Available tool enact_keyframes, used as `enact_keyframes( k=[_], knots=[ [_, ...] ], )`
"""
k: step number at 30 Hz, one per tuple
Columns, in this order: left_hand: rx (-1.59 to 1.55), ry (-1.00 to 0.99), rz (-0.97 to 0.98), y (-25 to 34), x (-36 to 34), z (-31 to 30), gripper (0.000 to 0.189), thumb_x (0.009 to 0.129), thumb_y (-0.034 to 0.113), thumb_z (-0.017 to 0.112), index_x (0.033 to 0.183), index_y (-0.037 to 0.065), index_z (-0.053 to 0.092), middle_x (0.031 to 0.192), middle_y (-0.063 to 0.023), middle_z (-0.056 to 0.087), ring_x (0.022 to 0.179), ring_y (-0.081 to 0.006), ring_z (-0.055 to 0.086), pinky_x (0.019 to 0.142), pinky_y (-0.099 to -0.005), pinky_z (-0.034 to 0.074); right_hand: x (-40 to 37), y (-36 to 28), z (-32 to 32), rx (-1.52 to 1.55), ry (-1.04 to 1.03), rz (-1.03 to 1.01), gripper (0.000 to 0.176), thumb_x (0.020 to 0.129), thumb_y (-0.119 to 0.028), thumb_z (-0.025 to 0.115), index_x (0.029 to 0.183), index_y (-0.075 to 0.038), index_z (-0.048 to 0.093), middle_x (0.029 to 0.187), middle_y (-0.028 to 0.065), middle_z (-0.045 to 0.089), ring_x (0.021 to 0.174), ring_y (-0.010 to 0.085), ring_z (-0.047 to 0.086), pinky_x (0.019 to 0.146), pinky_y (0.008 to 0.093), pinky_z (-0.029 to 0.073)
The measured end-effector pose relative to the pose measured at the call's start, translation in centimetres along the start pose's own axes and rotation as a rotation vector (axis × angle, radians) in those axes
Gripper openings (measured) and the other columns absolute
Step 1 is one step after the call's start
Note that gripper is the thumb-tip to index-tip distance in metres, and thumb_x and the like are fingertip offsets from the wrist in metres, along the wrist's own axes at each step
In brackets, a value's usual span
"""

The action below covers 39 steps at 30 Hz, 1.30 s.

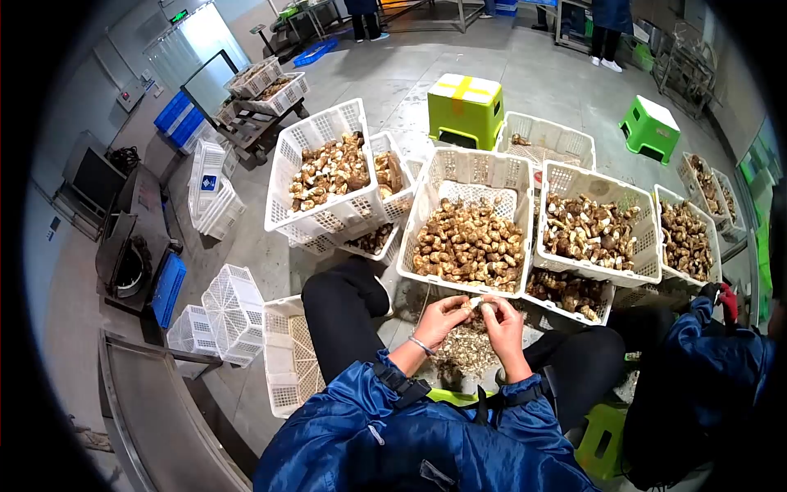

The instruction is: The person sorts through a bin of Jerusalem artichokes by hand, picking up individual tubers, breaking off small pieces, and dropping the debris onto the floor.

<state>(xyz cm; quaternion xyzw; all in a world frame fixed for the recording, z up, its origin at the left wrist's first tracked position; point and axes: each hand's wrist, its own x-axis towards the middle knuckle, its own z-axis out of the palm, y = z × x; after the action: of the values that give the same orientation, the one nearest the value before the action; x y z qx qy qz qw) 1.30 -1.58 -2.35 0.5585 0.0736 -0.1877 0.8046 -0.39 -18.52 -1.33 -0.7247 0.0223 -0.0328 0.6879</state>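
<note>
Between my two hands, just in front of the middle white basket (407, 254), is a small pale mushroom piece (475, 303). My left hand (440, 321) has its fingertips pinched on the piece's left side, with a band round the wrist. From the right, my right hand (503, 326) also pinches it, thumb and fingers together. Brown mushrooms (469, 239) fill much of the middle basket. Below my hands lies a heap of pale trimmings (465, 351), partly hidden by my wrists.
Baskets of mushrooms stand at the left (283, 197) and right (648, 266). An empty basket (283, 394) is beside my left leg. A co-worker in a blue sleeve (697, 344) sits at the right. Green stools (465, 111) (650, 129) stand beyond the baskets.
</note>
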Motion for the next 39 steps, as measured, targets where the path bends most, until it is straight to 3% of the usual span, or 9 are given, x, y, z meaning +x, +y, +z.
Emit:
enact_keyframes(
  k=[4, 9, 12, 15, 22, 26, 30, 34, 39],
  knots=[
    [0.025, 0.019, -0.011, 0.1, 0.1, -0.2, 0.033, 0.091, 0.006, 0.064, 0.121, -0.007, 0.057, 0.104, -0.0102, 0.066, 0.087, -0.0146, 0.065, 0.078, -0.0269, 0.053, 0.5, 0.8, 0.3, 0.119, 0.059, -0.021, 0.014, 0.094, -0.012, 0.06, 0.101, 0.0, 0.065, 0.077, -0.0038, 0.061, 0.068, 0.0027, 0.048, 0.059, 0.0221, 0.039],
    [0.033, 0.028, 0.011, -0.4, 0.2, -0.3, 0.03, 0.091, 0.007, 0.064, 0.118, -0.006, 0.06, 0.104, -0.0088, 0.067, 0.086, -0.0135, 0.065, 0.076, -0.0262, 0.054, 0.4, 0.4, 0.3, -0.058, -0.015, -0.224, 0.01, 0.087, -0.005, 0.065, 0.09, 0.005, 0.065, 0.104, 0.0106, 0.065, 0.074, 0.0095, 0.058, 0.063, 0.0234, 0.046],
    [0.043, 0.027, -0.006, -0.3, 0.2, -0.2, 0.029, 0.092, 0.008, 0.064, 0.118, -0.006, 0.06, 0.103, -0.0089, 0.066, 0.087, -0.0139, 0.065, 0.076, -0.0265, 0.053, 0.1, -0.1, 0.1, -0.026, -0.003, -0.04, 0.011, 0.09, -0.007, 0.064, 0.094, 0.003, 0.065, 0.078, -0.0004, 0.06, 0.067, 0.0043, 0.048, 0.055, 0.0228, 0.039],
    [-0.01, 0.024, -0.034, -0.2, 0.2, -0.3, 0.029, 0.093, 0.01, 0.063, 0.117, -0.006, 0.06, 0.102, -0.0088, 0.066, 0.087, -0.0141, 0.064, 0.077, -0.0261, 0.053, 0.1, -0.7, 0.2, 0.034, 0.024, -0.026, 0.013, 0.092, -0.009, 0.062, 0.099, 0.001, 0.066, 0.07, -0.0054, 0.052, 0.064, 0.0025, 0.042, 0.052, 0.0227, 0.034],
    [-0.105, 0.004, -0.083, -0.3, 0.3, -0.6, 0.027, 0.093, 0.01, 0.064, 0.114, -0.005, 0.061, 0.099, -0.0076, 0.066, 0.085, -0.0138, 0.064, 0.075, -0.0248, 0.053, 0.0, -0.3, 0.1, 0.046, 0.021, 0.006, 0.012, 0.092, -0.01, 0.063, 0.091, 0.001, 0.063, 0.074, -0.0034, 0.056, 0.065, 0.0038, 0.043, 0.053, 0.0231, 0.035],
    [-0.071, 0.003, -0.048, -0.6, 0.2, -0.5, 0.025, 0.092, 0.011, 0.065, 0.112, -0.004, 0.062, 0.096, -0.0064, 0.067, 0.083, -0.013, 0.064, 0.074, -0.025, 0.052, 0.3, 0.2, 0.4, -0.107, 0.021, -0.229, 0.013, 0.09, -0.008, 0.063, 0.095, 0.004, 0.063, 0.088, 0.0028, 0.067, 0.062, 0.006, 0.045, 0.055, 0.024, 0.039],
    [-0.082, 0.043, -0.109, 0.2, 0.0, -0.2, 0.027, 0.093, 0.013, 0.064, 0.113, -0.005, 0.061, 0.099, -0.0071, 0.066, 0.085, -0.0137, 0.064, 0.075, -0.0258, 0.053, 0.3, 0.9, -0.2, 0.005, 0.048, 0.037, 0.012, 0.087, -0.007, 0.065, 0.091, 0.004, 0.065, 0.086, 0.0043, 0.066, 0.065, 0.0066, 0.051, 0.058, 0.024, 0.043],
    [-0.097, -0.005, -0.1, -0.7, 0.5, -0.8, 0.028, 0.094, 0.016, 0.063, 0.114, -0.004, 0.061, 0.099, -0.0067, 0.066, 0.087, -0.0135, 0.063, 0.075, -0.0258, 0.053, 0.6, 0.4, 0.4, -0.146, 0.038, -0.312, 0.012, 0.091, -0.008, 0.063, 0.097, 0.002, 0.067, 0.076, -0.0016, 0.061, 0.065, 0.0042, 0.05, 0.056, 0.0233, 0.04],
    [-0.227, 0.009, -0.17, -0.7, 0.7, -1.0, 0.026, 0.095, 0.015, 0.061, 0.115, -0.002, 0.059, 0.097, -0.0055, 0.066, 0.083, -0.0127, 0.065, 0.07, -0.0239, 0.054, 0.0, -1.3, -0.1, -0.014, 0.0, 0.031, 0.013, 0.093, -0.008, 0.061, 0.102, 0.001, 0.066, 0.071, -0.0041, 0.058, 0.063, 0.003, 0.049, 0.053, 0.0237, 0.039]
  ],
)
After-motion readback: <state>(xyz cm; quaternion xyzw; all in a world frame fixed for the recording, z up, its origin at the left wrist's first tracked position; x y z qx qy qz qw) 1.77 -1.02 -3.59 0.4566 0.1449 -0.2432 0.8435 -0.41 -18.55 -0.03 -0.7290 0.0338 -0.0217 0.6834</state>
